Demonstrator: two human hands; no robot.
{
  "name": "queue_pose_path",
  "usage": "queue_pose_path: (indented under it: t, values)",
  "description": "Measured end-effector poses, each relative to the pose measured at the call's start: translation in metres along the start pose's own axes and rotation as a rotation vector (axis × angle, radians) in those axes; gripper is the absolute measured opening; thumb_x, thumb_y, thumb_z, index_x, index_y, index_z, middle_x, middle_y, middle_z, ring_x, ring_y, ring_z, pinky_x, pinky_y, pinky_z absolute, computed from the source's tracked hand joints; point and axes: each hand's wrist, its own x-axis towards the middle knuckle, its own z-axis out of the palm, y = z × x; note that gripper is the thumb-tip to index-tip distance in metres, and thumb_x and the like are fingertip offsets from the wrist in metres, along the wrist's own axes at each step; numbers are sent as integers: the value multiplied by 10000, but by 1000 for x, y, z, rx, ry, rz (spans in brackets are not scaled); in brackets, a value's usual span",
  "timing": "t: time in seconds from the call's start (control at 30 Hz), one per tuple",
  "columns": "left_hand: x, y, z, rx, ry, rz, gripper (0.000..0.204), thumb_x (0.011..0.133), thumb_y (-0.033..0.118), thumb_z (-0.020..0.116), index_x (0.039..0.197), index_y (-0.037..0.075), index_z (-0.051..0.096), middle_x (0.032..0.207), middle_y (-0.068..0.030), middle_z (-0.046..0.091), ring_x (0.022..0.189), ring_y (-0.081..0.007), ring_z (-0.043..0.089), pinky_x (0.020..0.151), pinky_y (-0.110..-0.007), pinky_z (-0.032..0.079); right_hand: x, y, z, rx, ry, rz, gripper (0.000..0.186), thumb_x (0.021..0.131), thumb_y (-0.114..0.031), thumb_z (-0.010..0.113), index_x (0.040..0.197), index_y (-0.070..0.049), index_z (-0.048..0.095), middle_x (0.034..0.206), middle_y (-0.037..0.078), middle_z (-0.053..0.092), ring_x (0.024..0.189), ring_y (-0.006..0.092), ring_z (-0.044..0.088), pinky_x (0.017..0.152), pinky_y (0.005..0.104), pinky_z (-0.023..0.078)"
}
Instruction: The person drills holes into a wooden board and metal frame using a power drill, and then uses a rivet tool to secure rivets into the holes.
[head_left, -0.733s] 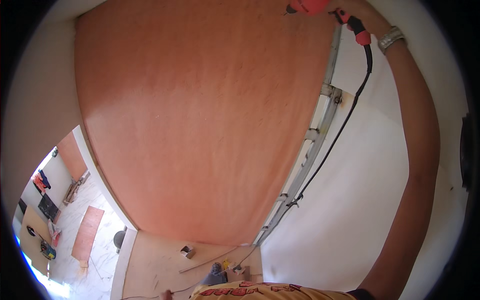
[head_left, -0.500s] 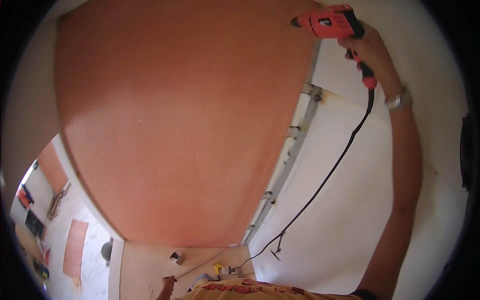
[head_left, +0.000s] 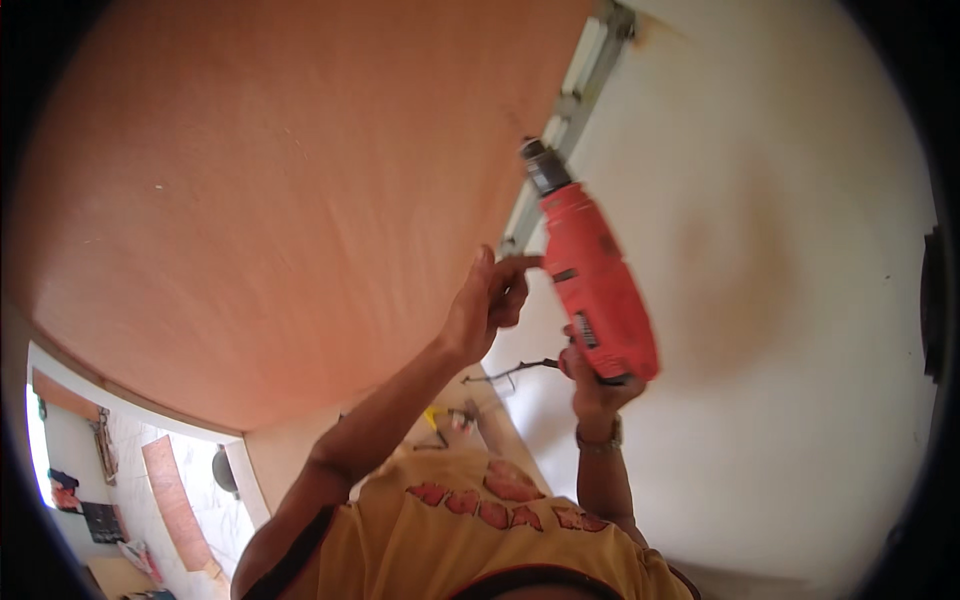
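Note:
My right hand (head_left: 600,385) grips a red corded drill (head_left: 595,265), held upright in the middle of the head view, with a thin bit in its black chuck. My left hand (head_left: 480,305) is raised just left of it, index finger stretched to the drill's side, the other fingers loosely bent and apart. Behind them are a large reddish-pink board (head_left: 280,200) and, along its right edge, a grey metal frame strip (head_left: 585,80). A black cord (head_left: 515,370) hangs by my right hand.
A white wall (head_left: 800,420) fills the right side. At lower left an opening shows another room, with a pink sheet (head_left: 175,500) on marble floor and several items along its wall. Small tools (head_left: 460,420) lie on the tan floor (head_left: 285,450) behind my left forearm.
My right hand has brought the drill from the upper right down to the middle, turning it bit-up. My left hand has risen from the bottom edge to beside it. The view has shifted.

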Motion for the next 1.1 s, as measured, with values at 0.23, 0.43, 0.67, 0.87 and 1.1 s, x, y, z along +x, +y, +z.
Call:
queue_pose_path:
  t: [0.23,0.43,0.67,0.87,1.1]
  values:
    - [-20,-66,-47,230,7,188,767,995,691,408,1299,9,585,1124,-91,667,1018,-151,633,845,-309,519,-110,26,23,75,-310,562,644,832,-128,822,1375,31,515,1243,149,678,1122,233,677,930,358,550]
    - [-27,-46,-59,190,23,91,604,1043,536,482,1199,-22,654,1144,-101,662,1034,-148,616,918,-330,500,-156,19,14,271,-434,1012,396,900,-123,775,1265,-42,641,1242,71,678,1114,167,650,967,344,519]
    - [-43,-40,-63,125,21,209,392,943,361,738,1079,-4,699,974,-63,701,951,-134,633,886,-318,514,-165,38,30,218,-542,1042,435,915,-164,765,1309,-54,618,1266,62,655,1181,187,610,1005,358,489]
    - [-51,-40,-67,196,296,217,331,903,315,803,988,8,715,854,6,691,817,-66,601,773,-254,509,-162,42,41,248,-614,1093,503,900,-165,781,1346,-48,578,1276,60,647,1175,172,606,989,351,496]
    - [-46,-32,-87,141,315,230,509,967,510,658,949,2,692,821,-10,672,754,-85,606,688,-251,505,-135,27,55,273,-691,1073,542,884,-157,797,1356,-29,564,1296,80,642,1193,178,602,1001,347,495]
